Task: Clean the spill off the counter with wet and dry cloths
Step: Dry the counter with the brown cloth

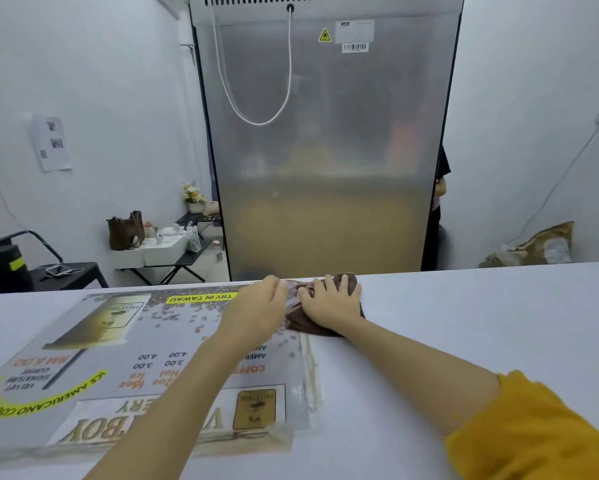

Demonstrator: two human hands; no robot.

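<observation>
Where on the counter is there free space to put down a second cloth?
Free: the counter right of the brown cloth, and the near strip right of the menu poster. Crowded: the far edge, where both hands meet the cloth.

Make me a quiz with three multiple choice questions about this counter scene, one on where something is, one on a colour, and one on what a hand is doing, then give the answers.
1. Where is the cloth?
A. at the counter's far edge, beside the menu's right end
B. on the chair
C. hanging on the fridge

2. What colour is the cloth?
A. white
B. brown
C. blue

3. What is the right hand doing?
A. hanging idle off the counter
B. lifting the cloth in the air
C. pressing flat on the cloth with fingers spread

Answers:
1 A, the cloth lies on the counter by its far edge, next to the menu.
2 B, it is dark brown against the pale counter.
3 C, the fingers lie spread over the cloth, while the left hand holds the menu's far corner.
</observation>
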